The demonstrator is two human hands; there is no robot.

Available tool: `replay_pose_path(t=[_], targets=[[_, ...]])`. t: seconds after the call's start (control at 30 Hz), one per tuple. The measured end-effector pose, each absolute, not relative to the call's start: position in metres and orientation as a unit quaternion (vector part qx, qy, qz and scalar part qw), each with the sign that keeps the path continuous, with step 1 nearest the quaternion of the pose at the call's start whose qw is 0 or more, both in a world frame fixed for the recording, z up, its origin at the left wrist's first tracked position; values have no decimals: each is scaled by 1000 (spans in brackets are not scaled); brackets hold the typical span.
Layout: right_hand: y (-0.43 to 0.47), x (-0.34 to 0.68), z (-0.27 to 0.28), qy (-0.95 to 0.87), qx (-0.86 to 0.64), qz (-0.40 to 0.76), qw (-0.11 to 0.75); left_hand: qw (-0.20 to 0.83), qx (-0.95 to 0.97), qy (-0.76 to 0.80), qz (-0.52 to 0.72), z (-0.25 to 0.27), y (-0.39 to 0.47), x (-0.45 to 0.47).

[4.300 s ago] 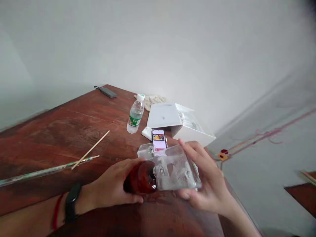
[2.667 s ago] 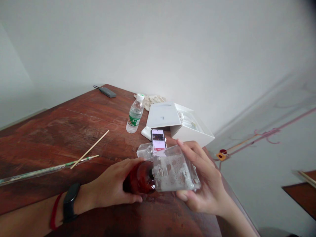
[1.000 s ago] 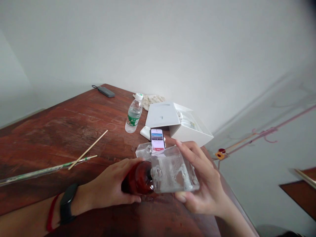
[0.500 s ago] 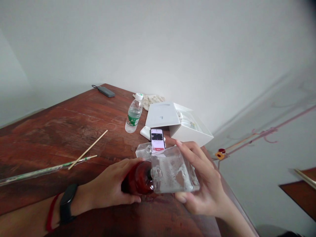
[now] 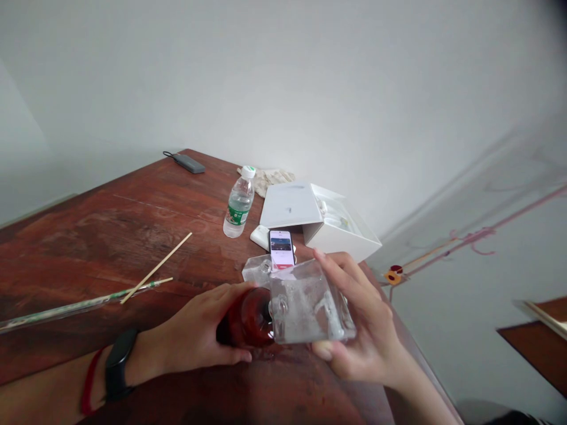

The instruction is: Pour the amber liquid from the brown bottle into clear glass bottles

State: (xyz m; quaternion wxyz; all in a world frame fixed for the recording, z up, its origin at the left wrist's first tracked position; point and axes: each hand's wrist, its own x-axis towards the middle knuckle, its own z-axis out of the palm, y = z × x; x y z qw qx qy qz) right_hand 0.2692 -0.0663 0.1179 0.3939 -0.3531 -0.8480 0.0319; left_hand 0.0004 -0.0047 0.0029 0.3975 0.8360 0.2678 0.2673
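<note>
My left hand (image 5: 208, 330) is wrapped round a dark red-brown, see-through bottle (image 5: 254, 321) on the table. In my right hand (image 5: 363, 319) is a clear, square-sided bottle (image 5: 308, 310), tipped on its side between thumb and fingers. Its narrow neck points left, at the opening of the brown bottle; whether the two touch I cannot tell. A little foam and wetness clings inside the clear bottle. Just behind lies another clear, flat-sided piece (image 5: 254, 268) with a round knob or neck, partly hidden.
A phone (image 5: 282, 248) with a lit screen leans by a white case (image 5: 259, 237) and an open white box (image 5: 290, 206). A capped water bottle (image 5: 239, 203) stands behind. Chopsticks (image 5: 157, 268), one in a wrapper, lie left. A grey device (image 5: 189, 163) and cloth (image 5: 272, 178) lie farther back.
Less foam shows inside the clear bottle than before. Both hands keep their hold in nearly the same place, and the picture on the phone screen has changed.
</note>
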Motion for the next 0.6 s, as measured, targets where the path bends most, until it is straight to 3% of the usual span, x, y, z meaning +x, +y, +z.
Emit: replay_pose_path(t=[0.6], targets=[[-69, 268, 119, -846, -365, 22, 389, 380, 841, 275, 270, 5, -8, -1]])
